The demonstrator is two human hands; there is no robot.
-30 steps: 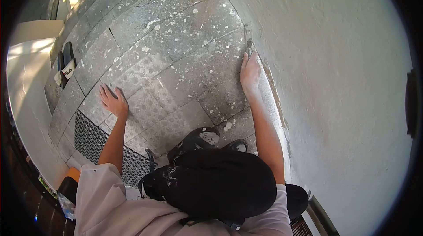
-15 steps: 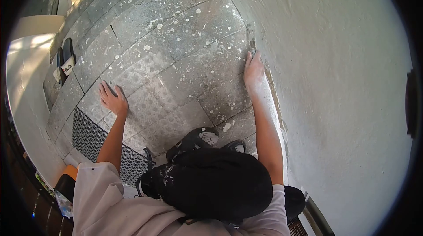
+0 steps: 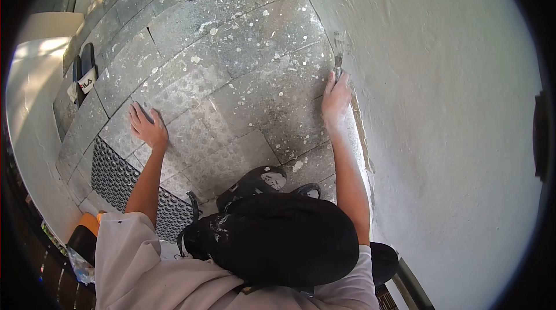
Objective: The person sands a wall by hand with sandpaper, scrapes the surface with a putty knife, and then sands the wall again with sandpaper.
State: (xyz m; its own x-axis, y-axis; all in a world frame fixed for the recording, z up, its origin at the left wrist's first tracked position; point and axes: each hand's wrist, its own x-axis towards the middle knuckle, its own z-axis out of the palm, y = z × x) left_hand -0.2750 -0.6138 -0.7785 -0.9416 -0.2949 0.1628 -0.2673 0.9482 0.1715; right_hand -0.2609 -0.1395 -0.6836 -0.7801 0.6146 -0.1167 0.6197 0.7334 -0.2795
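My right hand [image 3: 336, 100] is closed round the handle of a scraper [image 3: 339, 50], whose flat blade points away from me. The blade lies at the foot of the pale wall [image 3: 446, 107], by the seam with the paved floor; whether it touches the wall I cannot tell. My left hand [image 3: 149, 127] rests on the grey floor tiles [image 3: 243, 101] with its fingers spread and holds nothing. White specks and splashes are scattered over the tiles. Pale dust coats my right hand and forearm.
Black sandals [image 3: 88, 70] with a white label stand at the left. A black rubber mat [image 3: 119, 174] lies below my left hand. My shoe [image 3: 255, 185] is near the bottom centre. An orange and black object [image 3: 86, 235] is at the lower left.
The scraper blade has shifted slightly right and shows more fully, tilted differently in my right hand. My left hand has stayed in place on the floor.
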